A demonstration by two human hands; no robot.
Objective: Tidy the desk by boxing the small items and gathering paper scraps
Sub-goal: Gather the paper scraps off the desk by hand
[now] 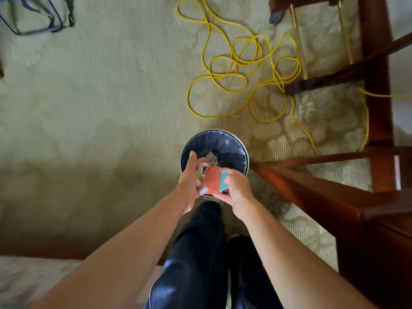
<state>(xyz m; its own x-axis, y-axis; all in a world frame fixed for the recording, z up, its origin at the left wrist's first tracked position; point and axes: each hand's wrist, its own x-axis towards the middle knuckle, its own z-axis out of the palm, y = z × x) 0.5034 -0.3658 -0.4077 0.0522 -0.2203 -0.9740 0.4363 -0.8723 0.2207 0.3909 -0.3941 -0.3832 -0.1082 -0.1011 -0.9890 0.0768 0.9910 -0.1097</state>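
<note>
- Gripping the paper scraps, the right hand has its fingers curled round the right side of the bundle, over a light blue piece.
- The left hand presses against the left side of the bundle with its thumb raised. Its fingers are hidden behind the paper, so whether they curl cannot be told.
- The scraps sit between the two hands, directly above the near part of the waste bin, which stands on the carpet and carries a dark liner.
- The largest scrap, a red one, has its long axis running away from the person, far end toward the bin mouth. The smaller pieces lie at mixed angles, so the bundle as a whole has no single axis.
- A pale scrap shows just beyond the bundle, over the liner. Whether it is falling or already resting inside cannot be told.
- Task state, as a judgement: the scraps are gathered and brought to the bin, and release into it appears to be the step in hand.
- The desk surface is out of view, so the boxing of small items cannot be assessed.
- Beyond the bin, a yellow cable lies in loose loops on the carpet, and dark wooden furniture stands to the right.
</note>
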